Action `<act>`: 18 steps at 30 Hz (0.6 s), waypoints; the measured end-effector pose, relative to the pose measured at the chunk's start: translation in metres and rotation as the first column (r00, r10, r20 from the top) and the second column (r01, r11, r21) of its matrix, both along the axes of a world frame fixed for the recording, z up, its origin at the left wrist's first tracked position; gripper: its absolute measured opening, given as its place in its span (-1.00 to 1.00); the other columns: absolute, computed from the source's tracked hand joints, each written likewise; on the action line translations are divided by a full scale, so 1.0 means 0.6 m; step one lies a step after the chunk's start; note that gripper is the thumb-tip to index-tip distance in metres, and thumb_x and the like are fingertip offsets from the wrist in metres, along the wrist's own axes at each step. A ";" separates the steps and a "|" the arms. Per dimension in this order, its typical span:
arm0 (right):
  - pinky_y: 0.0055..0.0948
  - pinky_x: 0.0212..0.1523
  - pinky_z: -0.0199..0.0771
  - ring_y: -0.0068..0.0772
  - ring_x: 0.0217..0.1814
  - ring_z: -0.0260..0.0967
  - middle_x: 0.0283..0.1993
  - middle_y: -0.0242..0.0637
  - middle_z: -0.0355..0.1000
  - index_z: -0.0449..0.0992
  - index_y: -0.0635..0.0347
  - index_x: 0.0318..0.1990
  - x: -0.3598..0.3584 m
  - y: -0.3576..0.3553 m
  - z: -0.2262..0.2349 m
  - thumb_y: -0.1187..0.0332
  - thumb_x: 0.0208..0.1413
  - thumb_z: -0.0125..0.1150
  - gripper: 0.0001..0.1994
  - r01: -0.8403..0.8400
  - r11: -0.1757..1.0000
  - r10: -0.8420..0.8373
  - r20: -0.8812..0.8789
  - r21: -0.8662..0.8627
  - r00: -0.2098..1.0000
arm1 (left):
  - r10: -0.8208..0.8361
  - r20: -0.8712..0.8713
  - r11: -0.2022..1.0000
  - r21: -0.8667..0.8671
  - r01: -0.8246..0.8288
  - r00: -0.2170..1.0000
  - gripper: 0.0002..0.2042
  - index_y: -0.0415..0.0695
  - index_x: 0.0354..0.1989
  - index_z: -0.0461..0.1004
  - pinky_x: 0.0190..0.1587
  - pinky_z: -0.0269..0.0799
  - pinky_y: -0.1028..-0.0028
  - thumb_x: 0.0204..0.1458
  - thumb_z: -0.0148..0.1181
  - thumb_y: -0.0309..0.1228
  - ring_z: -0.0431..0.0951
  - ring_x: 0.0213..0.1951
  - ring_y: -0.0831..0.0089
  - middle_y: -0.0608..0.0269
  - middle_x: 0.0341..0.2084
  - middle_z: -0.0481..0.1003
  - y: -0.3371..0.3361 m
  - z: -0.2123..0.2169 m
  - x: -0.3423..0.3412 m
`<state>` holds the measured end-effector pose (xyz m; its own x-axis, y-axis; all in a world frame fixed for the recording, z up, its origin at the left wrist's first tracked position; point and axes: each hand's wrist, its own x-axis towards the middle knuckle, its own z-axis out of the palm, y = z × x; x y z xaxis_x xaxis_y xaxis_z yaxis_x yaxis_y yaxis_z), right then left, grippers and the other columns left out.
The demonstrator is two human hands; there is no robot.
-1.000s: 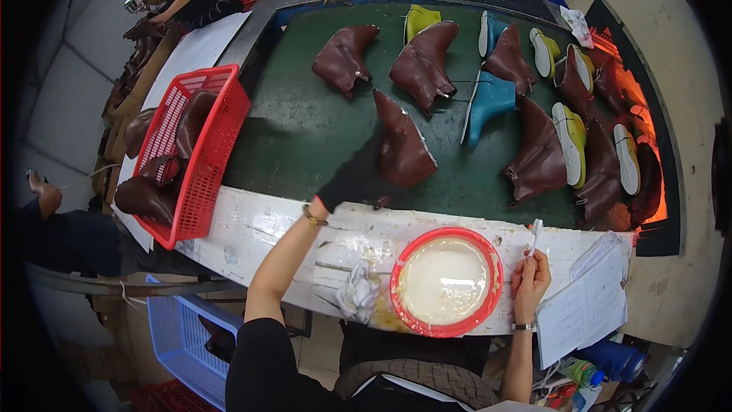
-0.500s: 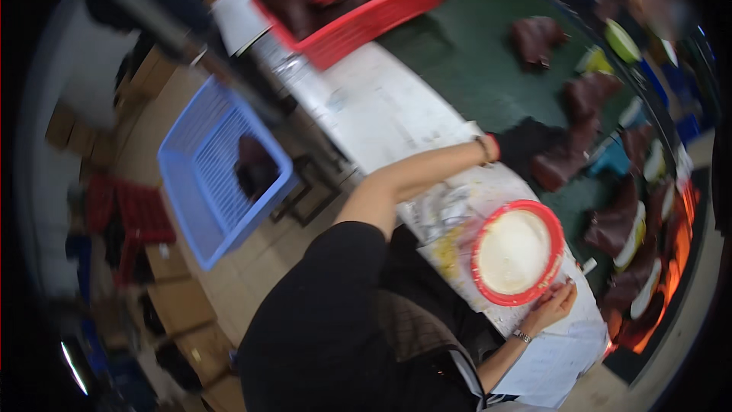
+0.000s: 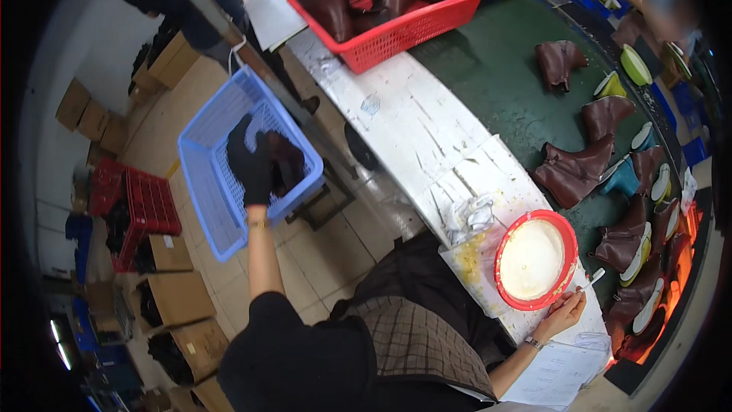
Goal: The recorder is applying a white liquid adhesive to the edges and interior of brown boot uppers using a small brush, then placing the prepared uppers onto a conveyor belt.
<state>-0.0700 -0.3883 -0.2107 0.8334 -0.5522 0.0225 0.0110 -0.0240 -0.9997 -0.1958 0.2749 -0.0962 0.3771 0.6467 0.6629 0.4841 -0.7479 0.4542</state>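
My left hand (image 3: pixel 248 162), in a black glove, is inside the blue plastic basket (image 3: pixel 204 210). Its fingers are apart, next to a dark brown boot (image 3: pixel 285 162) lying there. Whether they touch the boot is unclear. By the right rim of a red bowl (image 3: pixel 570 248) of creamy white paste (image 3: pixel 531 258), my bare right hand (image 3: pixel 566 310) is closed on a small white brush (image 3: pixel 592 279). The brush points away over the table edge, and its handle is mostly hidden in the fingers.
Brown boots (image 3: pixel 576 170) lie along the green belt (image 3: pixel 488 69), several with pale soles. A red basket (image 3: pixel 415 34) of boots stands on the white table (image 3: pixel 404 118). A crumpled cloth (image 3: pixel 471 215) lies near the bowl. A metal post (image 3: pixel 202 0) rises behind the blue basket; other people are beyond.
My left hand has swung from the boots on the green belt leftward into the blue basket. My right hand stays by the bowl, and the white brush now shows more clearly.
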 end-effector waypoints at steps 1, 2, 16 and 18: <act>-0.75 -0.72 -0.11 -0.86 -0.68 -0.03 -0.52 -0.56 0.27 0.46 0.25 0.03 -0.001 -0.007 -0.008 0.23 0.42 0.04 -0.74 -0.019 1.000 0.019 0.004 -0.008 1.000 | -0.010 0.025 1.000 -0.027 0.010 1.000 -0.64 -0.14 0.07 0.56 0.17 0.40 0.25 0.05 0.28 -0.43 0.56 0.05 0.14 0.07 -0.02 0.59 -0.008 0.005 0.002; -0.75 -0.72 -0.11 -0.86 -0.68 -0.03 -0.52 -0.56 0.27 0.46 0.25 0.03 -0.003 -0.006 -0.008 0.23 0.42 0.04 -0.74 -0.009 1.000 0.009 0.008 -0.006 1.000 | -0.002 0.039 0.998 -0.056 0.004 0.999 -0.67 -0.15 0.03 0.59 0.15 0.42 0.25 0.06 0.26 -0.44 0.58 0.03 0.16 0.08 -0.03 0.60 -0.037 0.036 0.007; -0.72 -0.74 -0.11 -0.85 -0.69 -0.02 -0.51 -0.55 0.28 0.46 0.23 0.00 -0.005 -0.009 -0.005 0.25 0.43 0.02 -0.77 0.026 0.999 -0.027 -0.007 -0.042 1.000 | -0.597 0.059 0.771 -0.233 0.592 0.800 -0.58 -0.19 0.00 0.59 -0.04 0.57 0.22 -0.05 0.29 -0.25 0.65 -0.14 0.02 -0.04 -0.11 0.62 0.206 -0.008 0.617; -0.73 -0.74 -0.12 -0.85 -0.70 -0.03 -0.52 -0.55 0.28 0.47 0.22 -0.02 0.000 0.003 -0.004 0.25 0.43 0.02 -0.77 0.014 1.000 -0.014 -0.009 -0.026 1.000 | -0.515 -0.596 0.822 -0.140 0.552 0.616 -0.67 -0.13 -0.07 0.60 -0.25 0.51 0.22 0.07 0.22 -0.20 0.66 -0.26 0.21 0.10 -0.34 0.65 0.296 -0.030 0.655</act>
<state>-0.0702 -0.3867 -0.2129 0.8256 -0.5635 0.0289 0.0010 -0.0497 -0.9988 0.1972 0.4523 -0.1140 0.9620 0.1761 0.2086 0.1405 -0.9745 0.1748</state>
